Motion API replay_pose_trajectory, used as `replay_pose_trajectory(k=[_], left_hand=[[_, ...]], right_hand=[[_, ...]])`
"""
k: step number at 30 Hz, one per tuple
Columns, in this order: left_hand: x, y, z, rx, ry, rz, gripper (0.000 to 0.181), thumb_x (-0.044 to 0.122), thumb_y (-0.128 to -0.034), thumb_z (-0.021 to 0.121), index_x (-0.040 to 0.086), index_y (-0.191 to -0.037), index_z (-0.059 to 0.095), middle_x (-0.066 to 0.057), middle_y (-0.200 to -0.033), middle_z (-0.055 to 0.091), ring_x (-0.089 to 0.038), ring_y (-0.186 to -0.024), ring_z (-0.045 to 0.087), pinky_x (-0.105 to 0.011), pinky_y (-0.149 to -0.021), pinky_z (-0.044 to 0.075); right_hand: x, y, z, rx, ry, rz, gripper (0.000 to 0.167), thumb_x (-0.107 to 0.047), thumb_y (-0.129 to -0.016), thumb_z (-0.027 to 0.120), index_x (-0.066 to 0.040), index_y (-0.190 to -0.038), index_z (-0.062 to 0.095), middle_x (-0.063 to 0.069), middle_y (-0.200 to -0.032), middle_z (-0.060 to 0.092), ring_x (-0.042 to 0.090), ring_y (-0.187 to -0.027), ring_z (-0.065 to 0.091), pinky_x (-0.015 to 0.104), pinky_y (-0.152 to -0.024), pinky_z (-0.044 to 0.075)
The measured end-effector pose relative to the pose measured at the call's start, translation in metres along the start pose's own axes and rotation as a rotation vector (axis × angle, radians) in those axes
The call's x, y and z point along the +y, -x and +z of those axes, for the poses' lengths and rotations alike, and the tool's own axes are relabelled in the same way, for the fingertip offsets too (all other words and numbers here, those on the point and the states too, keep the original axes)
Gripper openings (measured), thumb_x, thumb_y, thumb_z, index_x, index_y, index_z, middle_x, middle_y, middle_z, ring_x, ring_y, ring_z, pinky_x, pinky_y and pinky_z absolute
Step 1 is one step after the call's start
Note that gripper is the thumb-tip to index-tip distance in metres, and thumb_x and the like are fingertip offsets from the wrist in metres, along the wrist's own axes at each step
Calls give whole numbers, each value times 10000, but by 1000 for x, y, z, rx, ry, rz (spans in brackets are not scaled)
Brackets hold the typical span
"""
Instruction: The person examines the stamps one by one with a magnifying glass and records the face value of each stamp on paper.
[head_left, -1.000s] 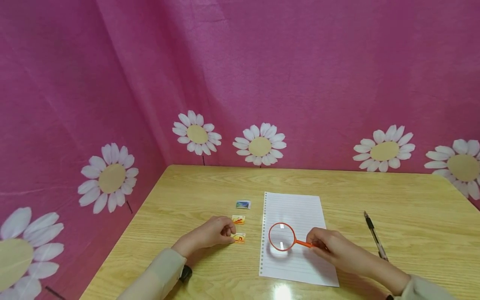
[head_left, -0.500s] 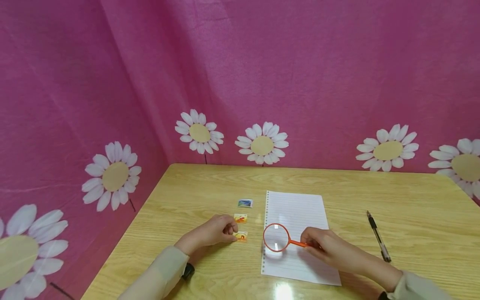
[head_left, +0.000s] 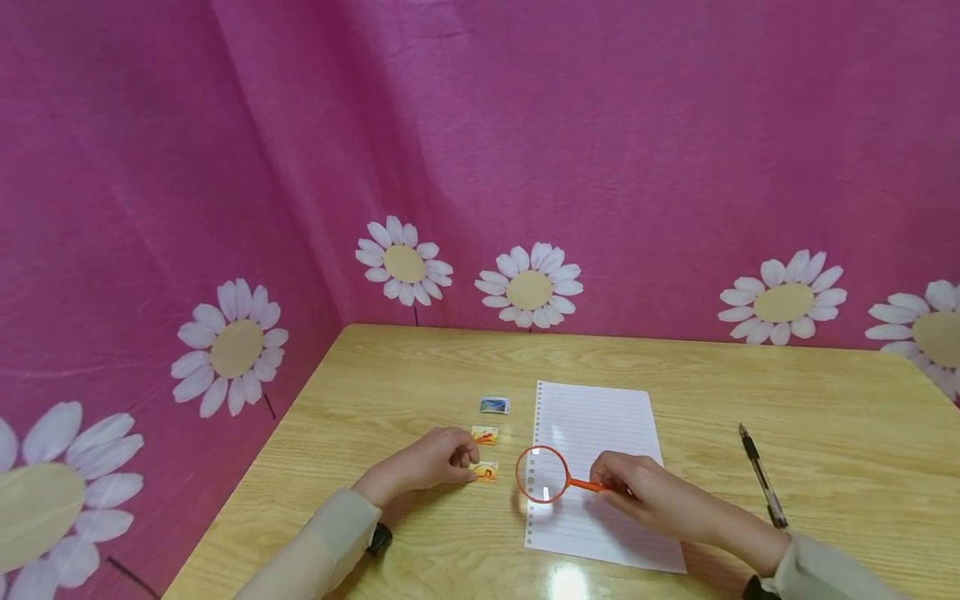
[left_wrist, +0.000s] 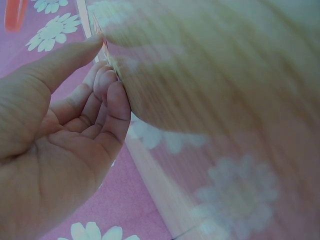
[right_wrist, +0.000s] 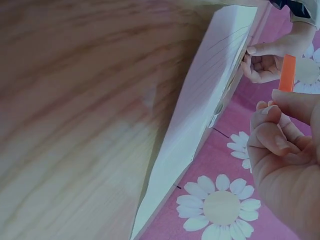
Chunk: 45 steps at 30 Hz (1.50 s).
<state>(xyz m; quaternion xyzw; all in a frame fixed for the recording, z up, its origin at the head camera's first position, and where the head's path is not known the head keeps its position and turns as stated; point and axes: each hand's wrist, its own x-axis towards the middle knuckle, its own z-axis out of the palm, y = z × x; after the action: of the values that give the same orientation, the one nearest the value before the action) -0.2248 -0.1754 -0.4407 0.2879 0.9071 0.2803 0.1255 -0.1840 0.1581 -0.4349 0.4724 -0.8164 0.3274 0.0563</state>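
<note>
In the head view my right hand (head_left: pixel 641 492) grips the orange handle of a round magnifying glass (head_left: pixel 570 482). The lens is held above the left edge of a white lined sheet (head_left: pixel 600 525) with punched holes. In the right wrist view only the orange handle (right_wrist: pixel 287 72) shows past my thumb. My left hand (head_left: pixel 431 460) rests on the table with loosely bent fingers, thumb tip touching the left end of the nearest yellow stamp (head_left: pixel 486 472). A second yellow stamp (head_left: pixel 485 435) and a blue-green stamp (head_left: pixel 495 406) lie in line behind it.
A black-capped clear pen (head_left: pixel 763 477) lies right of the sheet. The wooden table (head_left: pixel 375 367) meets a pink curtain (head_left: pixel 637 167) with daisies at its back and left.
My right hand has moved the magnifying glass left, from over the sheet to its punched edge. My left hand stays by the stamps; the head view has shifted slightly.
</note>
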Motion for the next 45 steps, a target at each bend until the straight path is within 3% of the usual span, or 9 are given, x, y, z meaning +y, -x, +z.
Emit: replay_pose_trajectory(k=[7,18,24,36,45], left_hand=[[1,-1,1,-15,-4,-45,133,111,-867,736,90,-925,617,34,-803,546,-60,-738,472,-180,-670,398],[0,-2,0,-14,-6,-7,141,97,-860,739,63,-917,615,0,-802,576,-44,-722,472,-177,-667,403],[-1,-1,-1,-4,-13,14,146,100,-855,744,55,-918,620,-3,-798,587,-23,-715,472,-165,-669,406],[0,-1,-1,-14,4,-26,143,103,-860,741,61,-931,624,9,-812,576,-38,-726,479,-169,-665,410],[0,-1,-1,-16,5,-22,141,105,-861,740,59,-930,626,19,-804,575,-31,-723,479,-164,-660,405]], right_hand=[[-1,-6,2,-15,-14,-3,65,-96,-950,623,-122,-927,568,-100,-765,539,-88,-703,408,130,-575,417],[0,-14,6,-8,-4,-49,66,-87,-947,625,-118,-933,568,-87,-763,556,-83,-707,424,124,-589,419],[-1,-18,7,-30,-21,-27,55,-106,-962,608,-119,-927,567,-92,-752,540,-87,-695,406,125,-580,413],[-4,-25,8,-45,-36,-27,96,-49,-936,629,-122,-932,565,-90,-760,538,-83,-699,411,126,-592,418],[-4,-30,10,-45,-34,-57,72,-79,-959,605,-127,-931,557,-88,-763,532,-81,-705,409,125,-598,416]])
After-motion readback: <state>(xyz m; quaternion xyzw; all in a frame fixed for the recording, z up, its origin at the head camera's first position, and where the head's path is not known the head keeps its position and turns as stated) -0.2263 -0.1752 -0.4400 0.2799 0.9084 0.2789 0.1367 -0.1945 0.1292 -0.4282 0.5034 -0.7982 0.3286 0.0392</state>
